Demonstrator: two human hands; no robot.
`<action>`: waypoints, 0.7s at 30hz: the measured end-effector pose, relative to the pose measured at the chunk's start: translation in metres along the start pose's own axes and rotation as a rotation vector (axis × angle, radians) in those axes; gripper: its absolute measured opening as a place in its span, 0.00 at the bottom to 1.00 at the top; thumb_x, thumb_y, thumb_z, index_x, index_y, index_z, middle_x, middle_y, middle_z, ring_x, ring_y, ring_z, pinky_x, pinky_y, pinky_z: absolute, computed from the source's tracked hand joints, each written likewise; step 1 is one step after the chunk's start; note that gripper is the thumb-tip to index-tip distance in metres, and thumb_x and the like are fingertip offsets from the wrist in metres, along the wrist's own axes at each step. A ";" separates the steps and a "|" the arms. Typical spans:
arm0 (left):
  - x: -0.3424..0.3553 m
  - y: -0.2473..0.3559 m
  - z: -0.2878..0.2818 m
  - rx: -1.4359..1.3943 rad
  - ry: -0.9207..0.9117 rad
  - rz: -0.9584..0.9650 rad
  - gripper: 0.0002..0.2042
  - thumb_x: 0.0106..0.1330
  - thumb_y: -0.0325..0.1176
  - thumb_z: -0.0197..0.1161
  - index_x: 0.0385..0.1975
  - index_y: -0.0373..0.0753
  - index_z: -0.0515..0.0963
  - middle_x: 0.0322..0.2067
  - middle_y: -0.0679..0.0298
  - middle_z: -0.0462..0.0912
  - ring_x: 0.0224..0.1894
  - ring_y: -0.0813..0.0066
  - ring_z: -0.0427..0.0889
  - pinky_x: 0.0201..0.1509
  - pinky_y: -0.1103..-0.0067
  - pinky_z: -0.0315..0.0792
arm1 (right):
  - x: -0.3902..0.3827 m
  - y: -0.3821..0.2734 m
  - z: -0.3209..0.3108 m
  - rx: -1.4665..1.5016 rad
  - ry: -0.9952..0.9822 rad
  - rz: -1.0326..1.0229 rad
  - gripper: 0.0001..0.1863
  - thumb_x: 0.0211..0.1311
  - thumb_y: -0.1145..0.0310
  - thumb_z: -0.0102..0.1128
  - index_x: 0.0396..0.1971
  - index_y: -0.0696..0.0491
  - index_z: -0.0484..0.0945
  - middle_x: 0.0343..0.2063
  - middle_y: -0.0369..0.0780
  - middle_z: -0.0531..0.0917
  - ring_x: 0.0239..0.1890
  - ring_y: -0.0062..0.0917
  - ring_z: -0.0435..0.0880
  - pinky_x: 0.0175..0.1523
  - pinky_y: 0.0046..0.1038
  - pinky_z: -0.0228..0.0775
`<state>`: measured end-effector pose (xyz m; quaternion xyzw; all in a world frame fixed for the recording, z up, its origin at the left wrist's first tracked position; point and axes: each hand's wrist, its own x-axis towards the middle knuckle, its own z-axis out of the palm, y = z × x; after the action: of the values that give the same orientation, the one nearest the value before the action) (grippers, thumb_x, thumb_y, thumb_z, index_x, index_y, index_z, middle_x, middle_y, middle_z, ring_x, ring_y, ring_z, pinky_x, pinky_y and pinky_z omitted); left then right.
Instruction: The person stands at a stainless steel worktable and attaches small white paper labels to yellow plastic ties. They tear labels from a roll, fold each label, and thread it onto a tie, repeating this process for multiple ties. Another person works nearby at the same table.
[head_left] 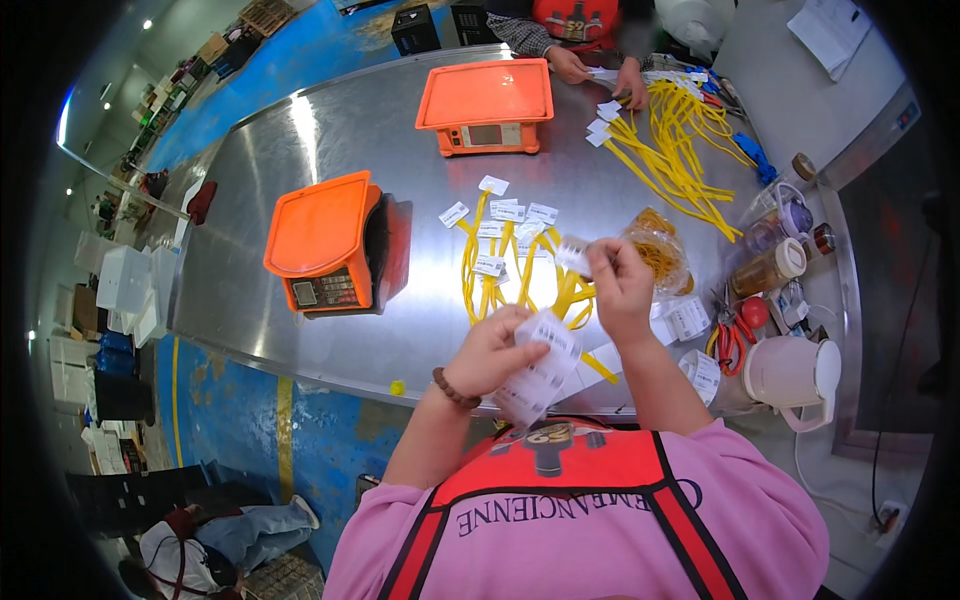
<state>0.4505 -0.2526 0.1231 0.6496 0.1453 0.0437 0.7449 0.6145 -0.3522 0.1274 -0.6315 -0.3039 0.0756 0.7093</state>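
Note:
My left hand (488, 352) grips a sheet of white printed labels (545, 372) close to my body, thumb lying over it. My right hand (622, 285) is raised beside it, fingers pinching a small white label (573, 255). Whether that label is stuck to a yellow band I cannot tell. Just beyond my hands, several flat yellow bands (468, 262) lie on the metal table (230, 300), many with white tags (489, 265) at their ends. A clear bag of thin yellow bands (657, 252) sits to the right of my right hand.
Two orange scales (318, 235) (485, 100) stand left and far. Across the table, another person's hands (630, 82) handle tags by a pile of yellow bands (660, 150). Along the right edge are jars (768, 268), red-handled pliers (730, 340), label rolls (702, 375) and a pale kettle (795, 372).

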 end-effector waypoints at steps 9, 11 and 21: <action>0.010 0.005 0.010 -0.507 0.045 -0.039 0.12 0.59 0.27 0.57 0.43 0.32 0.72 0.37 0.63 0.78 0.38 0.79 0.76 0.42 0.82 0.71 | 0.071 0.128 0.019 -0.377 -0.419 0.172 0.17 0.54 0.65 0.57 0.42 0.57 0.72 0.26 0.43 0.80 0.28 0.28 0.78 0.35 0.26 0.68; 0.015 -0.009 -0.001 -0.354 0.043 0.014 0.12 0.60 0.27 0.56 0.43 0.33 0.71 0.36 0.64 0.78 0.37 0.80 0.76 0.41 0.83 0.71 | 0.117 0.174 -0.003 -0.563 -0.297 0.205 0.22 0.52 0.61 0.57 0.45 0.57 0.72 0.34 0.47 0.79 0.36 0.36 0.78 0.42 0.31 0.68; 0.005 -0.050 -0.030 -0.507 0.288 -0.097 0.10 0.61 0.31 0.56 0.40 0.34 0.73 0.35 0.66 0.78 0.37 0.80 0.76 0.43 0.83 0.69 | 0.227 0.274 -0.121 -1.366 -0.317 0.241 0.16 0.49 0.59 0.55 0.33 0.57 0.76 0.32 0.48 0.79 0.38 0.41 0.77 0.44 0.36 0.68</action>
<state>0.4407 -0.2302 0.0701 0.4222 0.2649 0.1345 0.8564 0.9362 -0.2915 -0.0563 -0.9456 -0.3109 0.0370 0.0887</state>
